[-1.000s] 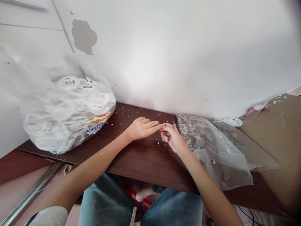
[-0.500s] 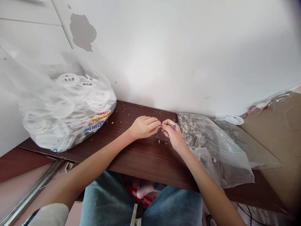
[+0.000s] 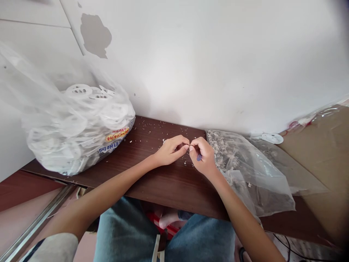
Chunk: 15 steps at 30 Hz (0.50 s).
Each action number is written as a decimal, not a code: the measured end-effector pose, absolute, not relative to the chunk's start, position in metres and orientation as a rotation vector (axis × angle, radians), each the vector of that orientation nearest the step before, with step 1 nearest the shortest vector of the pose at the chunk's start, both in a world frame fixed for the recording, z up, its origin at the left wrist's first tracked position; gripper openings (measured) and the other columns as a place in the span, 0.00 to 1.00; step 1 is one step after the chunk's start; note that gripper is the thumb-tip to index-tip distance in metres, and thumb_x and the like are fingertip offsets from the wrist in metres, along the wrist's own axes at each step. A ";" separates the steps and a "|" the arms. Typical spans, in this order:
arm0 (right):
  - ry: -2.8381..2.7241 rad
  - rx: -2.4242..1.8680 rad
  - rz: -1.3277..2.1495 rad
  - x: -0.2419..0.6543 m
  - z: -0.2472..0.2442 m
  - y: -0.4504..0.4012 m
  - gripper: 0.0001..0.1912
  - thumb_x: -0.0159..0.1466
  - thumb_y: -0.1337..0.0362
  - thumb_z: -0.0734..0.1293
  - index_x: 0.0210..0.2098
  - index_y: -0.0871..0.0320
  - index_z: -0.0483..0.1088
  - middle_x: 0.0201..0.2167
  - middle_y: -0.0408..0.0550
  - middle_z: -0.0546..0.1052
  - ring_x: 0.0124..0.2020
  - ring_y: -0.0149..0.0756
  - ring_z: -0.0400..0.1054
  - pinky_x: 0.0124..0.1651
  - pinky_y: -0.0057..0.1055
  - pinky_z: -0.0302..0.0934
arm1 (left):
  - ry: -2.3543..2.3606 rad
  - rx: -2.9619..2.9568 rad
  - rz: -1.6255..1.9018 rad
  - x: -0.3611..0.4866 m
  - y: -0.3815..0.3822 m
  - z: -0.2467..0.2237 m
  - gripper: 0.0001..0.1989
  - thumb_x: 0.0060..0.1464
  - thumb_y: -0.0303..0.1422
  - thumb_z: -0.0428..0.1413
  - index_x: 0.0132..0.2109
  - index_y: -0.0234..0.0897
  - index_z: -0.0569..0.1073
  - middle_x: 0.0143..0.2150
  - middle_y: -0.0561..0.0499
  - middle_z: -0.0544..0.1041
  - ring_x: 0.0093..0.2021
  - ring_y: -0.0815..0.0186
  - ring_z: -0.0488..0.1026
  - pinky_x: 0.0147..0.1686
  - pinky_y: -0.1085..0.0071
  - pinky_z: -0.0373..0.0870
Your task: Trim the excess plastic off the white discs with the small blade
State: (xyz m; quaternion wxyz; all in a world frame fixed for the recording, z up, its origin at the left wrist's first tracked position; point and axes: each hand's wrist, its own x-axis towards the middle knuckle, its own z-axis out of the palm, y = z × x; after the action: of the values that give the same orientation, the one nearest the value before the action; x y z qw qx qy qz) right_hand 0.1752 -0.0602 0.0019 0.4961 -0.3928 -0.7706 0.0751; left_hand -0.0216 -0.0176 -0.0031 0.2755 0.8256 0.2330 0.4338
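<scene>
Barely a grip: thin dark strand pinched between two sets of fingertips

Closest of all, a thin dark strand (image 3: 188,145) just above the middle of the dark wood-grain board (image 3: 169,191), held in a narrow pinch between the left hand (image 3: 171,151) and the right hand (image 3: 204,156). Fingers of both hands curled inward and nearly touching, with no wide gap. Tucked against the right hand, a small purple bit (image 3: 199,157), its exact hold and material impossible to tell. Probable weak point: so fine a strand, easily lost through a slackened pinch or a sideways twist, and then hard to pick out from the pale flecks (image 3: 174,127) strewn across the board. Too hard a pull between the hands, possibly a snap.

Just right of the hands, at the board's back corner, a clear bag of grey-white shreds (image 3: 231,160), its slippery film touching the right wrist; a careless brush perhaps enough to shift it or spill its contents. Farther along the board's left end, a bulging clear bag of white perforated plastic discs (image 3: 79,123), leaning against the wall (image 3: 218,54) and at some risk from a knock. Beyond the board's right end, a brown cardboard sheet (image 3: 308,156).
</scene>
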 end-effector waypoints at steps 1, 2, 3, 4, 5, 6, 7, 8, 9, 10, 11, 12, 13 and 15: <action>-1.881 -0.942 0.135 0.177 0.001 -0.059 0.04 0.71 0.65 0.65 0.38 0.53 0.66 0.33 0.46 0.71 0.29 0.35 0.62 0.33 0.35 0.56 | 0.611 2.174 1.164 -0.020 -0.018 -0.003 0.17 0.72 0.46 0.52 0.46 0.37 0.76 0.41 0.47 0.77 0.38 0.65 0.73 0.40 0.68 0.68; -1.898 -0.927 0.086 0.178 0.000 -0.059 0.03 0.70 0.66 0.65 0.39 0.53 0.66 0.34 0.46 0.72 0.30 0.36 0.63 0.34 0.35 0.57 | 0.596 2.134 1.161 -0.019 -0.019 -0.002 0.17 0.72 0.46 0.52 0.46 0.37 0.76 0.40 0.47 0.77 0.38 0.65 0.72 0.40 0.69 0.68; -1.919 -0.909 0.040 0.180 0.000 -0.058 0.03 0.69 0.67 0.65 0.40 0.52 0.66 0.35 0.47 0.73 0.32 0.37 0.65 0.35 0.36 0.58 | 0.583 2.097 1.153 -0.018 -0.020 -0.001 0.16 0.72 0.46 0.53 0.46 0.37 0.76 0.40 0.48 0.77 0.37 0.66 0.71 0.39 0.69 0.68; -1.941 -0.890 -0.001 0.181 -0.001 -0.057 0.05 0.69 0.68 0.65 0.41 0.52 0.66 0.36 0.48 0.73 0.33 0.38 0.66 0.35 0.36 0.59 | 0.574 2.063 1.142 -0.017 -0.021 -0.001 0.17 0.72 0.46 0.53 0.45 0.37 0.75 0.39 0.48 0.77 0.36 0.66 0.70 0.38 0.69 0.67; -1.961 -0.875 -0.034 0.182 -0.001 -0.057 0.06 0.68 0.69 0.65 0.42 0.52 0.66 0.36 0.49 0.74 0.34 0.39 0.67 0.36 0.36 0.60 | 0.566 2.029 1.131 -0.017 -0.022 0.000 0.17 0.72 0.46 0.54 0.45 0.36 0.75 0.39 0.48 0.76 0.35 0.67 0.70 0.38 0.69 0.67; -1.977 -0.868 -0.057 0.183 0.000 -0.056 0.06 0.68 0.69 0.65 0.43 0.52 0.66 0.36 0.49 0.74 0.35 0.40 0.67 0.36 0.37 0.60 | 0.561 1.994 1.119 -0.016 -0.023 0.001 0.17 0.71 0.47 0.54 0.44 0.36 0.75 0.39 0.48 0.76 0.35 0.67 0.70 0.37 0.69 0.67; -1.989 -0.866 -0.067 0.184 0.000 -0.056 0.06 0.68 0.69 0.65 0.43 0.52 0.66 0.37 0.49 0.74 0.35 0.40 0.68 0.36 0.37 0.60 | 0.557 1.960 1.105 -0.016 -0.024 0.001 0.18 0.71 0.47 0.54 0.44 0.36 0.75 0.39 0.48 0.76 0.35 0.67 0.69 0.37 0.70 0.67; -1.996 -0.869 -0.065 0.185 0.001 -0.056 0.06 0.69 0.69 0.65 0.43 0.52 0.66 0.37 0.49 0.74 0.35 0.40 0.68 0.36 0.37 0.60 | 0.554 1.926 1.092 -0.016 -0.025 0.002 0.18 0.71 0.48 0.54 0.44 0.36 0.75 0.38 0.48 0.75 0.34 0.67 0.69 0.36 0.70 0.68; -1.997 -0.872 -0.055 0.185 0.001 -0.056 0.05 0.69 0.69 0.64 0.43 0.52 0.66 0.36 0.50 0.74 0.36 0.40 0.67 0.36 0.37 0.60 | 0.554 1.894 1.081 -0.015 -0.026 0.002 0.19 0.70 0.49 0.54 0.44 0.36 0.74 0.38 0.49 0.75 0.34 0.68 0.69 0.36 0.70 0.67; -1.995 -0.873 -0.037 0.185 0.002 -0.056 0.05 0.69 0.68 0.64 0.43 0.52 0.66 0.36 0.50 0.73 0.36 0.40 0.67 0.36 0.37 0.60 | 0.553 1.867 1.071 -0.015 -0.027 0.002 0.19 0.70 0.49 0.54 0.44 0.36 0.74 0.37 0.50 0.74 0.33 0.68 0.69 0.35 0.70 0.67; -1.989 -0.874 -0.013 0.185 0.002 -0.056 0.04 0.69 0.67 0.65 0.42 0.52 0.66 0.36 0.50 0.73 0.36 0.40 0.67 0.36 0.37 0.60 | 0.553 1.845 1.061 -0.015 -0.027 0.003 0.19 0.70 0.49 0.54 0.44 0.36 0.73 0.36 0.51 0.73 0.32 0.69 0.68 0.34 0.70 0.67; -1.978 -0.875 0.018 0.185 0.002 -0.056 0.03 0.69 0.67 0.65 0.42 0.52 0.66 0.36 0.49 0.73 0.35 0.40 0.67 0.35 0.37 0.59 | 0.551 1.827 1.050 -0.015 -0.028 0.003 0.19 0.71 0.49 0.54 0.44 0.36 0.73 0.35 0.52 0.72 0.31 0.69 0.68 0.34 0.71 0.66; -1.960 -0.877 0.059 0.185 0.002 -0.056 0.02 0.70 0.65 0.65 0.41 0.52 0.66 0.35 0.48 0.72 0.34 0.39 0.66 0.35 0.36 0.59 | 0.549 1.813 1.042 -0.014 -0.028 0.003 0.19 0.71 0.50 0.54 0.44 0.36 0.72 0.34 0.53 0.71 0.31 0.69 0.67 0.34 0.71 0.66; -1.908 -0.890 0.179 0.183 0.002 -0.056 0.04 0.71 0.62 0.65 0.39 0.52 0.66 0.33 0.47 0.71 0.31 0.37 0.63 0.35 0.36 0.57 | 0.545 1.798 1.026 -0.014 -0.029 0.003 0.19 0.71 0.50 0.53 0.44 0.37 0.71 0.32 0.54 0.69 0.30 0.70 0.67 0.35 0.70 0.66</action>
State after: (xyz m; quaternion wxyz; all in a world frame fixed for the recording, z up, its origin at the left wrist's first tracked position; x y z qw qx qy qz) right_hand 0.1832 -0.0561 0.0018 0.4920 -0.3666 -0.7862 0.0738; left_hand -0.0136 -0.0291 0.0032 0.4797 0.7370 0.2232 0.4207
